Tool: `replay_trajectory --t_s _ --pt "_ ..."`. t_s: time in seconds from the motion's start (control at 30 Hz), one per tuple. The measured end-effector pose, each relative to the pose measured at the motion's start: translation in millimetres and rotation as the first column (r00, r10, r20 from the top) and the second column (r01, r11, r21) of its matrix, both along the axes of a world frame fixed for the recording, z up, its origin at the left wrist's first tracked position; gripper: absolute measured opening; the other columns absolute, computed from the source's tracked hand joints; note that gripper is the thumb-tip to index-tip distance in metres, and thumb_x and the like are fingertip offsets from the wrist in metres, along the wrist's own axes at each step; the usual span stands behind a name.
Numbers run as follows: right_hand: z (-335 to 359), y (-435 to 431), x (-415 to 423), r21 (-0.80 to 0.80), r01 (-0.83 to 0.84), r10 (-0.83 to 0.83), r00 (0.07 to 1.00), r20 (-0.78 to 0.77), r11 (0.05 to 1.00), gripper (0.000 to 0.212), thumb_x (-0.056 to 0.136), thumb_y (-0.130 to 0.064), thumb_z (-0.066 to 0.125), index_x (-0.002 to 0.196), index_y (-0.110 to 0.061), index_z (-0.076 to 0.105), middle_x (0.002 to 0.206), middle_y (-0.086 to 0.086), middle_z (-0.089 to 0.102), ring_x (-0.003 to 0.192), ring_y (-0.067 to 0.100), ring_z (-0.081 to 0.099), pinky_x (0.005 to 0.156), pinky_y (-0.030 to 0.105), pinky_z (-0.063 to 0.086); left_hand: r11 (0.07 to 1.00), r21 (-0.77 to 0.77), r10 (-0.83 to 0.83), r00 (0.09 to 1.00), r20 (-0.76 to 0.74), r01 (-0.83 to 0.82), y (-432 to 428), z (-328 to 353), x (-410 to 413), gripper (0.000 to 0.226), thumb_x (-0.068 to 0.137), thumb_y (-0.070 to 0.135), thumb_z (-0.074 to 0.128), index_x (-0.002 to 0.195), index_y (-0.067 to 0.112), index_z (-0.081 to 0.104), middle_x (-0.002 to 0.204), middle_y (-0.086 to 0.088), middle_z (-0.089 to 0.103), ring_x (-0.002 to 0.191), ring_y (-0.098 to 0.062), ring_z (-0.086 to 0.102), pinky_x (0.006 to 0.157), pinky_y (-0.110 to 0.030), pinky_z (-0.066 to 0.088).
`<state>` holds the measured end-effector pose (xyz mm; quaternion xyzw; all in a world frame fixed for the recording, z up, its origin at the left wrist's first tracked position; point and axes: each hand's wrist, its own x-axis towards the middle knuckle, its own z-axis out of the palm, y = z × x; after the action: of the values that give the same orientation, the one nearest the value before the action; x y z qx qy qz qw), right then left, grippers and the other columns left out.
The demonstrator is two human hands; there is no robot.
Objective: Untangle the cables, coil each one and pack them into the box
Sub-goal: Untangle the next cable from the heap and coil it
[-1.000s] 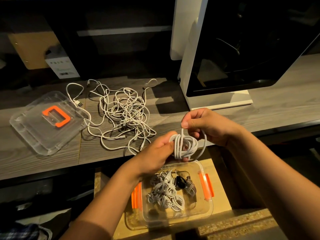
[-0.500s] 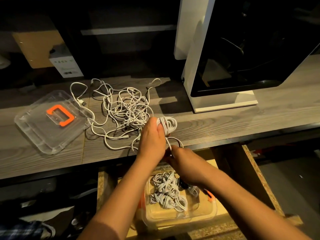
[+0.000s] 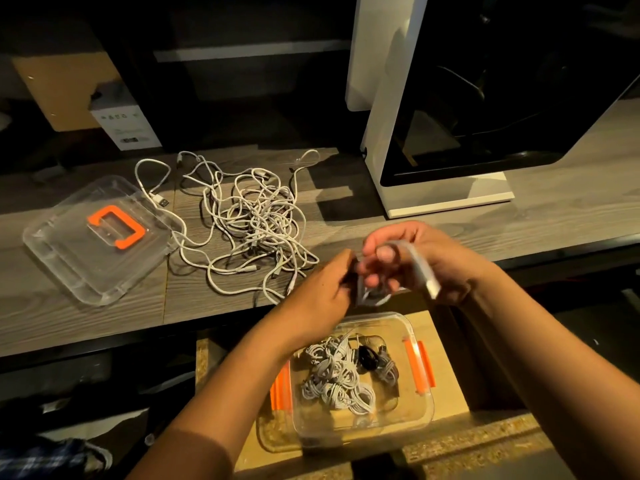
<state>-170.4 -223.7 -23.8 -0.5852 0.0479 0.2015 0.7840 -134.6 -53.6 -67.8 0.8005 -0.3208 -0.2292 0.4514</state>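
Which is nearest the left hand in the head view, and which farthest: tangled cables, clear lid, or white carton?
From the left hand, gripping the coiled cable:
1. Tangled cables, just to its left on the desk.
2. Clear lid, at the desk's far left.
3. White carton, back-left, behind the desk.

Lid (image 3: 100, 237) left of tangled cables (image 3: 249, 223) on desk (image 3: 519, 223), box (image 3: 419, 414) below

Cable tangle (image 3: 252, 230); coils (image 3: 337, 382) (grey) in box (image 3: 398, 415)

white cables (image 3: 249, 223), clear lid (image 3: 100, 240) (orange handle (image 3: 116, 226)), grey woodgrain table (image 3: 554, 216)
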Motion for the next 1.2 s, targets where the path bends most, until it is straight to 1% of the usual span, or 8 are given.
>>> replay_trajectory --t_s 0.13,0.33,0.47,0.63,0.77,0.93,1.1,1.2 --pt "-2 2 13 -0.116 0.192 -0.191 0.981 0.016 0.975 0.023 0.077 -0.033 0.058 0.068 -0.011 0.058 0.046 -0.006 0.037 0.042 0.006 0.030 0.044 0.018 0.021 0.987 -0.145 -0.075 0.997 0.002 0.075 -4 8 -6 0.016 0.095 0.021 0.036 0.088 0.011 0.047 0.082 -0.003 0.054 0.073 -0.014 0.050 0.067 -0.035 0.042" --pt "-23 31 7 0.222 0.458 -0.407 0.881 -0.240 0.861 0.034 0.096 -0.031 0.044 0.068 -0.015 0.051 0.062 0.003 0.047 0.056 0.012 0.047 0.052 0.021 0.044 0.884 -0.426 0.139 0.979 -0.151 -0.191 -12 -1 -6 0.020 0.089 0.020 0.041 0.101 0.015 0.057 0.104 0.006 0.051 0.098 -0.006 0.051 0.087 -0.020 0.041" --pt "-44 50 3 -0.217 0.610 -0.547 0.786 0.290 0.762 0.022 0.099 -0.017 0.042 0.089 -0.012 0.061 0.088 0.004 0.063 0.082 0.015 0.060 0.074 0.025 0.049 0.562 -0.454 0.022 0.562 -0.827 -0.691 -27 6 -18 0.029 0.093 0.023 0.037 0.107 0.011 0.061 0.108 -0.008 0.066 0.104 -0.014 0.057 0.095 -0.026 0.041" --pt "-57 47 -2 -0.432 0.763 -0.179 0.567 0.804 0.481 0.022 0.094 -0.019 0.037 0.109 -0.019 0.054 0.086 -0.009 0.051 0.076 0.007 0.050 0.069 0.018 0.040 0.456 -0.269 -0.339 0.113 -0.934 -0.848 -28 15 -20 0.023 0.089 0.022 0.033 0.070 0.017 0.045 0.069 -0.009 0.065 0.071 -0.021 0.065 0.078 -0.032 0.048" --pt "-39 39 -3 -0.407 0.692 -0.136 0.586 0.799 0.597 0.013 0.094 -0.023 0.035 0.098 -0.026 0.046 0.085 -0.022 0.043 0.073 -0.003 0.043 0.068 0.021 0.035 0.506 -0.265 -0.400 0.049 -0.915 -0.821 -31 15 -24 0.017 0.080 0.017 0.040 0.081 0.012 0.056 0.081 -0.013 0.066 0.074 -0.023 0.067 0.078 -0.034 0.053" --pt "-19 37 -11 -0.527 0.390 -0.072 0.848 0.525 0.755 0.017 0.088 -0.042 0.036 0.093 -0.026 0.040 0.085 -0.004 0.047 0.078 0.014 0.046 0.069 0.037 0.041 0.578 -0.250 -0.347 0.043 -0.937 -0.777 -28 11 -19 0.040 0.084 0.019 0.039 0.116 0.005 0.058 0.110 -0.013 0.062 0.100 -0.026 0.061 0.094 -0.043 0.043" --pt "-7 28 -9 -0.434 0.301 -0.107 0.903 0.416 0.849 0.015 0.093 -0.021 0.050 0.079 -0.017 0.049 0.065 -0.015 0.054 0.062 0.000 0.048 0.058 0.017 0.038 0.563 -0.273 -0.361 0.065 -0.930 -0.780 -27 4 -22 0.053 0.090 0.028 0.033 0.139 0.010 0.042 0.141 -0.014 0.045 0.135 -0.025 0.036 0.113 -0.043 0.021" --pt "3 19 -5 -0.430 0.190 -0.082 0.963 0.258 0.883 0.015 0.091 -0.006 0.055 0.077 -0.004 0.059 0.070 0.006 0.060 0.065 0.015 0.052 0.062 0.025 0.041 0.552 -0.275 -0.295 0.124 -0.947 -0.787 -26 -4 -22 0.052 0.092 0.030 0.031 0.140 0.012 0.041 0.126 -0.012 0.053 0.122 -0.022 0.044 0.105 -0.040 0.030"
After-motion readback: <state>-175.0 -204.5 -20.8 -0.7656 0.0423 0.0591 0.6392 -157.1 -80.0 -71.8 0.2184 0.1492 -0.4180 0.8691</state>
